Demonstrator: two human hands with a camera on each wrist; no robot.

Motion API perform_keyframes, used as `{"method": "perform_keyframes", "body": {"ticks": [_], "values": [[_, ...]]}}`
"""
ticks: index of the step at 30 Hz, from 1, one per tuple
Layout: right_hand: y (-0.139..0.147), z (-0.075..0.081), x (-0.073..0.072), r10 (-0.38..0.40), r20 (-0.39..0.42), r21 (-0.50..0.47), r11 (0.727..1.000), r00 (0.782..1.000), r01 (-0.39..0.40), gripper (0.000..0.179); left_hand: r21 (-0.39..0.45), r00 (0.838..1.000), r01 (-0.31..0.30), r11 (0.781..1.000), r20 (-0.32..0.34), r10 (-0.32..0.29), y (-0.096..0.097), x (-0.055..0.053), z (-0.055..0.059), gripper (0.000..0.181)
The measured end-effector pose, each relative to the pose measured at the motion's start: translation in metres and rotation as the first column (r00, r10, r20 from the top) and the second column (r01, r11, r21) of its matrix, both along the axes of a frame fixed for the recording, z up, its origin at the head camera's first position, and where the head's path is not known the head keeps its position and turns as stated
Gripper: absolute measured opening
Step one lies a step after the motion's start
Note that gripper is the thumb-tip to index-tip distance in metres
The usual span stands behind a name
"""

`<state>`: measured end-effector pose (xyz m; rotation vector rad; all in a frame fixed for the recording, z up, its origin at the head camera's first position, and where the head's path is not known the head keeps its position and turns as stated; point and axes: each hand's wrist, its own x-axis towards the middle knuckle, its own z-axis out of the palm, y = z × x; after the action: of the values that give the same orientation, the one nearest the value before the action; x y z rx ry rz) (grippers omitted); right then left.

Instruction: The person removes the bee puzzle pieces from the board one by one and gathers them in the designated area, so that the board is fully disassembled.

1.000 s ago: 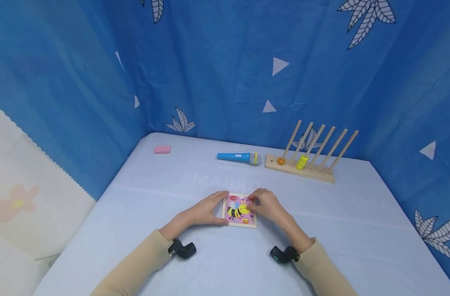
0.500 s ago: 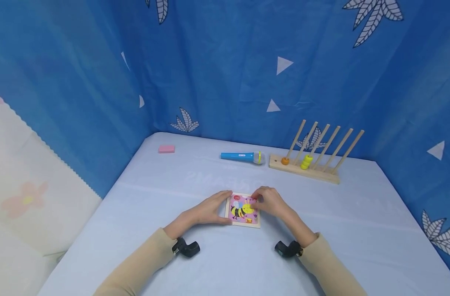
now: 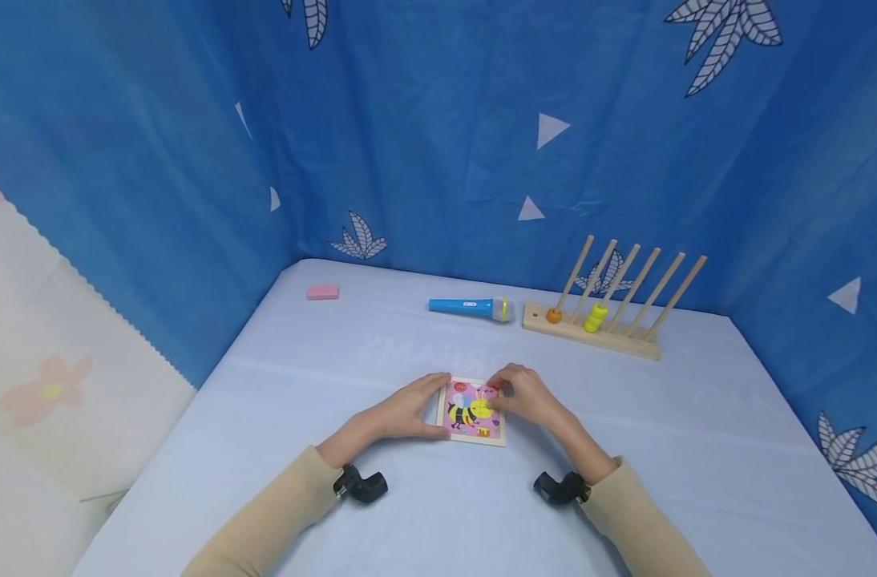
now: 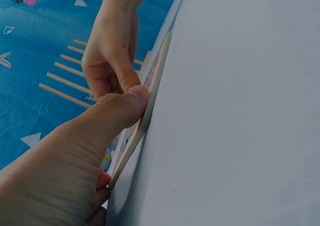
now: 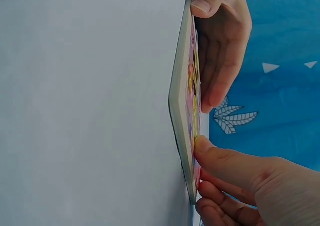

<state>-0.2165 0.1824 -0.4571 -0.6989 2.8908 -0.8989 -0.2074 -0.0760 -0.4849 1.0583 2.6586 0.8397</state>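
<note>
A small square bee puzzle [image 3: 464,415], pink with a pale wooden frame, lies on the table in front of me. My left hand [image 3: 404,411] holds its left side, thumb at the near corner and fingertips at the far one. My right hand [image 3: 528,398] is bent over the upper right part, thumb and fingertips on the picture. In the right wrist view the right thumb [image 5: 225,158] touches the printed face, the other fingers curled by the edge. The left thumb [image 4: 117,106] rests on the frame in the left wrist view. Whether the right fingers pinch a separate piece is hidden.
Behind the puzzle lies a blue toy microphone [image 3: 467,308]. A wooden peg stand [image 3: 612,340] with upright rods and a few orange and yellow beads stands at the back right. A pink block [image 3: 323,292] sits at the back left. Blue curtain [image 3: 424,144] encloses the table.
The view shifts slightly, moving the whole scene a little to the right. Both hands stay at the puzzle in nearly the same pose.
</note>
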Motion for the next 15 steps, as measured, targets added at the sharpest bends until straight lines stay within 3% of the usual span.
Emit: {"method": "perform_keyframes", "body": {"ticks": [15], "values": [[-0.0003, -0.0043, 0.0064, -0.006, -0.011, -0.06, 0.998, 1.0, 0.006, 0.031, -0.01, 1.0, -0.001, 1.0, -0.004, 0.001, -0.0001, -0.0007, -0.0011, 0.097]]}}
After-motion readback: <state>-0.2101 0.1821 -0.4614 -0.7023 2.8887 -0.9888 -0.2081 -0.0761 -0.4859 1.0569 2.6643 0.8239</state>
